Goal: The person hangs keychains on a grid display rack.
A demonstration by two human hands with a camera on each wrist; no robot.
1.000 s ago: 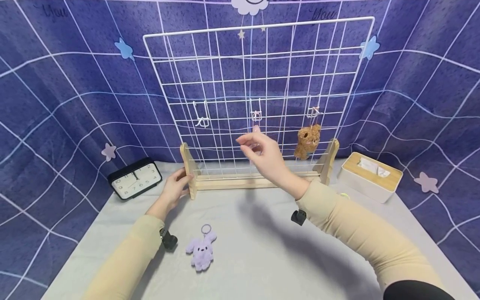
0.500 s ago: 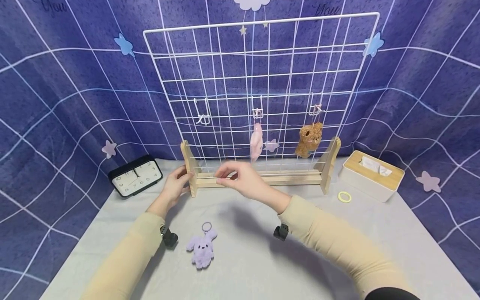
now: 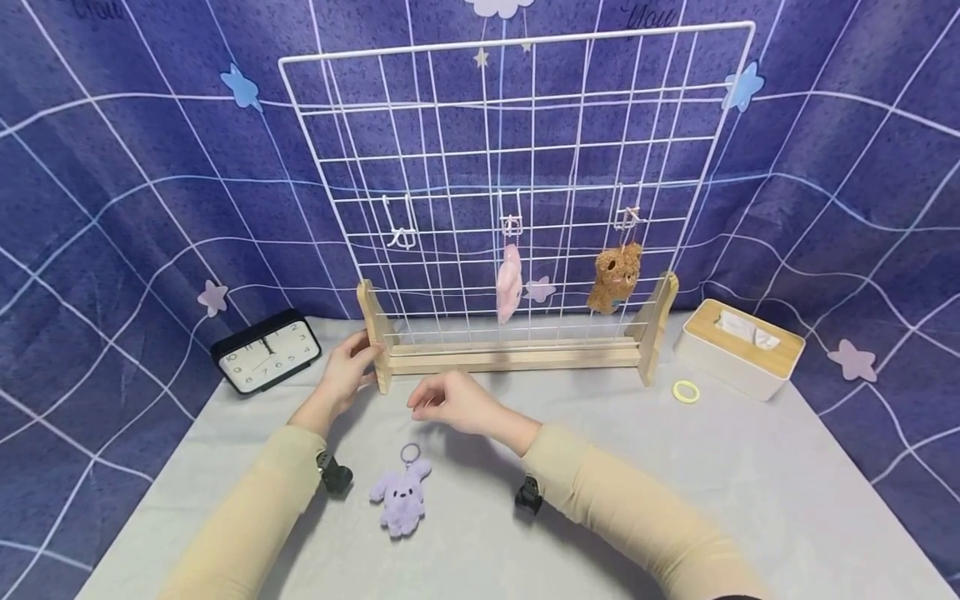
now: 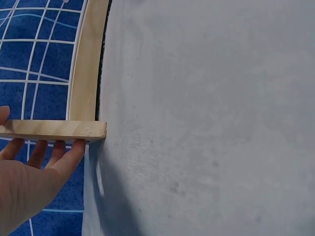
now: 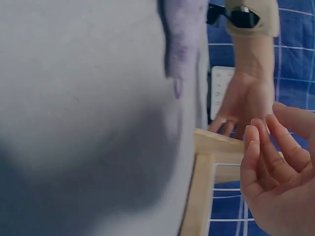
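Note:
My left hand [image 3: 348,367] grips the left wooden end piece [image 3: 375,333] of a wire grid rack, thumb on one face and fingers on the other in the left wrist view. Above the table, my right hand [image 3: 461,402] holds nothing, its fingers loosely bent. Just below it lies a purple plush keychain [image 3: 402,504], its ring pointing toward the rack. A pink plush keychain [image 3: 509,285] hangs from the middle hook, seen edge-on. On the right hook hangs a brown bear keychain [image 3: 617,279]. The left hook [image 3: 402,239] bears nothing.
A black-framed clock [image 3: 266,354] stands left of the rack. To the right are a white tissue box [image 3: 723,367] with a wooden lid and a yellow ring [image 3: 686,401] lying flat. Behind everything hangs a blue patterned curtain [image 3: 150,250].
My right hand has come down and left from in front of the pink plush keychain to near the purple one. The pink one now shows fully. My left hand stays on the rack.

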